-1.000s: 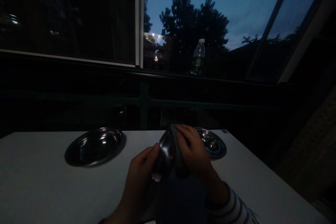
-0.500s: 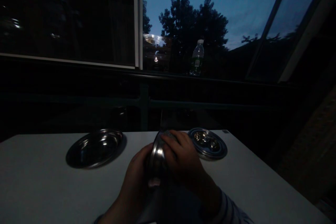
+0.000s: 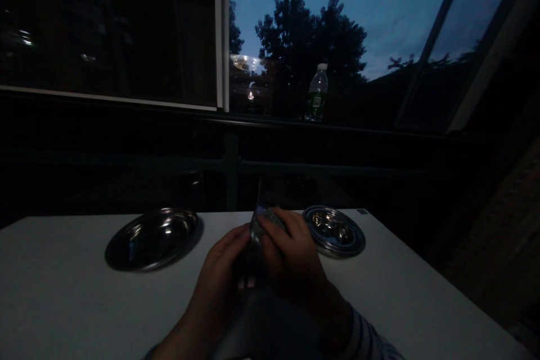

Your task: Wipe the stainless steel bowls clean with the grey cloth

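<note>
Above the near part of the table, my left hand is closed around the left side of a shiny metal bowl. My fingers and the dark hide most of the bowl; it looks tilted on edge. My right hand lies closed against its right side, fingers curled over a grey, mesh-like scouring pad. The pad is pressed between those fingers and the bowl. On the left, a wide shallow metal dish rests on the table. Behind my right hand, a smaller stack of metal plates sits near the far right corner.
The white table ends at a straight far edge, with a dark wall and rail behind. A plastic bottle with a green label stands on the window sill. The window sash at the right stands ajar. The room is dim.
The bowl has turned in my hands, so less of its shiny side shows. My left fingers have shifted up and over its rim. The dish and plates have stayed in place.
</note>
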`<state>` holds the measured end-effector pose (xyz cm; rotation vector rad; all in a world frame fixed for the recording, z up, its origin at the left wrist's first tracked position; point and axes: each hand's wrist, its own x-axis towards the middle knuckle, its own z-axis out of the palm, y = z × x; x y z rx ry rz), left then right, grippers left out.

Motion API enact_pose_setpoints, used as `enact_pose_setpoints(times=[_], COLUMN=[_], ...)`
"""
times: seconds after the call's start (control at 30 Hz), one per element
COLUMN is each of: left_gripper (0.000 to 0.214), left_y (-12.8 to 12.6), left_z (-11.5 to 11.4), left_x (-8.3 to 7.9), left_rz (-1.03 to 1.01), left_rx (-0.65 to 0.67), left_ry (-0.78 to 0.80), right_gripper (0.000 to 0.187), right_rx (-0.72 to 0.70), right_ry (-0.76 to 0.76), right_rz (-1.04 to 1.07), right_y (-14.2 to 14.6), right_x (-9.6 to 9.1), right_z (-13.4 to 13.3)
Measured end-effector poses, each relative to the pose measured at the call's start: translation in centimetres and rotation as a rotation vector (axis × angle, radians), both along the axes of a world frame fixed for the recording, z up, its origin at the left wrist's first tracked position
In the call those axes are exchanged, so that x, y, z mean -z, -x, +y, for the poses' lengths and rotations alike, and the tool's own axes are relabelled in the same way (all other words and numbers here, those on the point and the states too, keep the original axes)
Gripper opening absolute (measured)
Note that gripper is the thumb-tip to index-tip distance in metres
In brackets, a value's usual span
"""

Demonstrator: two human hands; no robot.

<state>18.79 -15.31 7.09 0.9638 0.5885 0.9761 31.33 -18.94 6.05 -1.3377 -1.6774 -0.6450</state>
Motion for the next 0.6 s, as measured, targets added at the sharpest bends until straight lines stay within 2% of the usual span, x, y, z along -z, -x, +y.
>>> enact_pose_setpoints(times=[0.1, 0.2, 0.3, 0.47, 0.6], left_gripper=[0.031, 0.037, 0.033, 0.029, 0.031], left_y=[0.2, 0.2, 0.2, 0.0, 0.1], left_z=[0.1, 0.2, 0.2, -0.1, -0.3], left_x=[0.0, 0.2, 0.4, 0.5, 0.7], left_rz=[0.028, 0.066, 0.086, 0.164, 0.191], left_rx=[-0.097, -0.061, -0.038, 0.028, 0.098], left_ry=[-0.032, -0.072, -0.141, -0.198, -0.194], right_gripper=[0.028, 0.027, 0.028, 0.030, 0.028], right_rx=[-0.036, -0.047, -0.012, 0.110, 0.103], right_ry=[-0.018, -0.042, -0.037, 0.069, 0.204], right_rz=[-0.048, -0.062, -0.042, 0.164, 0.359], right_y=[0.7, 1.0, 0.7, -1.7, -3.9], right_x=[0.3, 0.5, 0.3, -0.7, -1.3], right_z=[0.0, -0.1, -0.2, -0.2, -0.1])
